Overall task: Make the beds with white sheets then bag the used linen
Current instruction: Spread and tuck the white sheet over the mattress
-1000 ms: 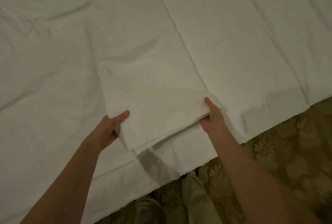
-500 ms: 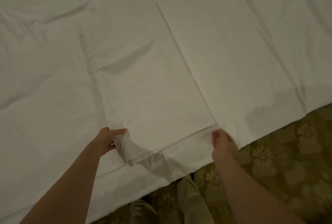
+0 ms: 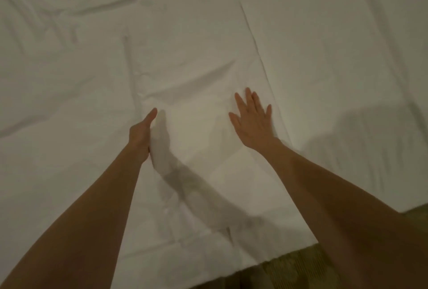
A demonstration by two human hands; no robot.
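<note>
A folded white sheet (image 3: 199,126) lies on the white-covered bed (image 3: 69,80), its long right edge running up and away from me. My right hand (image 3: 252,122) lies flat on the folded sheet near that right edge, fingers spread and straight. Along the sheet's left edge sits my left hand (image 3: 141,133), seen edge-on. It points forward with straight fingers and touches the cloth there. Neither hand grips anything that I can see.
The bed's near edge (image 3: 278,258) runs across the bottom right, and patterned carpet (image 3: 301,272) shows below it. Wrinkled bedding (image 3: 58,10) fills the far left. A smoother spread layer (image 3: 347,68) covers the right side.
Both hands let go of the folded sheet's near corners and moved forward onto it. The right hand now lies flat on top. The view has moved closer over the bed.
</note>
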